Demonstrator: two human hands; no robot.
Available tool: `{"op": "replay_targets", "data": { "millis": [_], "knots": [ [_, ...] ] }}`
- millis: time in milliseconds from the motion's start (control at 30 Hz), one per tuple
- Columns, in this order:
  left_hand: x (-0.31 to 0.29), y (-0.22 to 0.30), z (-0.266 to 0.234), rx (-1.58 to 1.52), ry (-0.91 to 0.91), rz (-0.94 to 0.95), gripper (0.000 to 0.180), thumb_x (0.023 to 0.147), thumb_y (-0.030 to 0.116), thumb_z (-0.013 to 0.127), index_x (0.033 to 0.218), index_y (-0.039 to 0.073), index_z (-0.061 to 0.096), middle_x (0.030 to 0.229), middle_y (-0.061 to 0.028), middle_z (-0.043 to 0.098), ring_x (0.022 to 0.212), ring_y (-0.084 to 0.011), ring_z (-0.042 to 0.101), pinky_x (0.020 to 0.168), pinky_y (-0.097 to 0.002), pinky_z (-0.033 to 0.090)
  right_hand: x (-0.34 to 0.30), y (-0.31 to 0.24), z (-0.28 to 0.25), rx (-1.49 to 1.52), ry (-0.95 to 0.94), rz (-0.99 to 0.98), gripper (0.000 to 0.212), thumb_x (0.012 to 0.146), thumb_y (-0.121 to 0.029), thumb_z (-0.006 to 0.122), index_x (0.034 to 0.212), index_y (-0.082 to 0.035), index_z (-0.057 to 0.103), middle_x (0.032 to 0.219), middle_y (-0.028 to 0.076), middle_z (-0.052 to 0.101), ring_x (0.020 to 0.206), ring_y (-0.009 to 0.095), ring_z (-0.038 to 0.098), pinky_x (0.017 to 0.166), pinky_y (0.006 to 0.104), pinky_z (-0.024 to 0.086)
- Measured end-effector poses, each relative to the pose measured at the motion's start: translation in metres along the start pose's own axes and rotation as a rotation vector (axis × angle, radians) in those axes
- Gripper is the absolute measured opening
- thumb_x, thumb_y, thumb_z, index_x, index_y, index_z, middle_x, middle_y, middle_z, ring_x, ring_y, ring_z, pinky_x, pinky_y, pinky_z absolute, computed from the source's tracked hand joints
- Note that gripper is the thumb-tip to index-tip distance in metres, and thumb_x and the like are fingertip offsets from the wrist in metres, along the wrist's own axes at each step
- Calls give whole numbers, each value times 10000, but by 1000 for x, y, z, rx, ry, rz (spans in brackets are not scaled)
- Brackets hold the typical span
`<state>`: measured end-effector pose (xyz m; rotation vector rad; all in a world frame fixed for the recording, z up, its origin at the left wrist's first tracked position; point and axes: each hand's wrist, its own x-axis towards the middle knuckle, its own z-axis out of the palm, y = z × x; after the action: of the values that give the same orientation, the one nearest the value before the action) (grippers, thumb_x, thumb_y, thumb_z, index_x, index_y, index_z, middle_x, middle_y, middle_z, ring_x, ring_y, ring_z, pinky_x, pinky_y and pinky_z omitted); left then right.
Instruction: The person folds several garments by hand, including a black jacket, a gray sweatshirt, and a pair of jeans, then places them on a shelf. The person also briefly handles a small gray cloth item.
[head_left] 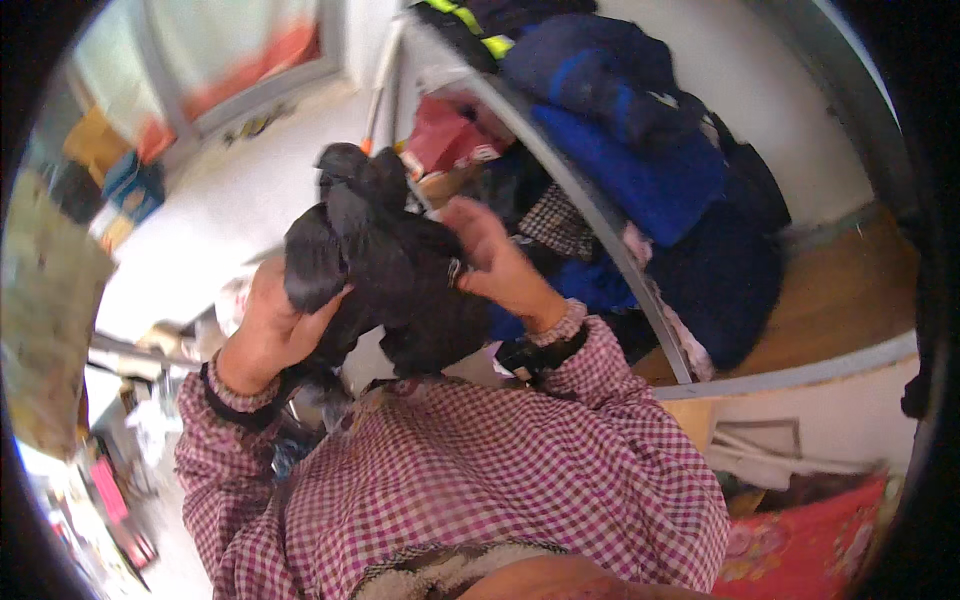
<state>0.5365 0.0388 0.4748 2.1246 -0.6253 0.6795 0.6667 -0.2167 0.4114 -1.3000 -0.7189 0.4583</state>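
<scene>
In front of my chest I hold a bunched black cloth garment between both hands; its exact kind does not show. My left hand grips its left side, with the fingers mostly hidden behind the folds. On the other side my right hand has its thumb pressed to the cloth beside a small white mark and its fingers behind the upper edge. The garment's lower part hangs in loose folds over my lap. Checked pink-and-white sleeves cover both my forearms.
Dark blue clothes lie heaped on a wooden-based bed or shelf behind a grey metal rail. Below the rail are more clothes and a red bag. A blue box stands far left. Red floral fabric fills the lower right.
</scene>
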Motion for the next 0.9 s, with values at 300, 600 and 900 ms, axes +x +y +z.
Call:
{"op": "replay_targets", "data": {
  "millis": [300, 600, 900],
  "knots": [
    [106, 3, -35, -55, -32, 233, 239, 843, 84, 706, 1068, 23, 652, 1020, -137, 672, 939, -309, 651, 854, -351, 480, -55, -69, -7, 95, 59, 129, 619, 808, -25, 689, 1373, -17, 436, 1293, 71, 554, 1176, 199, 525, 1015, 358, 418],
    [283, -58, -88, 163, 52, 487, 358, 918, 269, 635, 1096, -38, 593, 1006, -160, 655, 921, -272, 630, 832, -377, 496, 24, -212, 13, -1335, 855, -571, 335, 910, -179, 632, 1199, -20, 579, 1139, 121, 660, 1007, 217, 618, 878, 341, 484],
    [400, -298, -110, 61, 58, 532, 363, 892, 329, 661, 973, -24, 637, 810, -166, 669, 715, -305, 623, 661, -415, 482, 255, -241, -125, -2156, 897, -212, 386, 938, -237, 582, 1265, -38, 535, 1192, 243, 594, 1109, 394, 563, 932, 420, 451]
  ]
}}
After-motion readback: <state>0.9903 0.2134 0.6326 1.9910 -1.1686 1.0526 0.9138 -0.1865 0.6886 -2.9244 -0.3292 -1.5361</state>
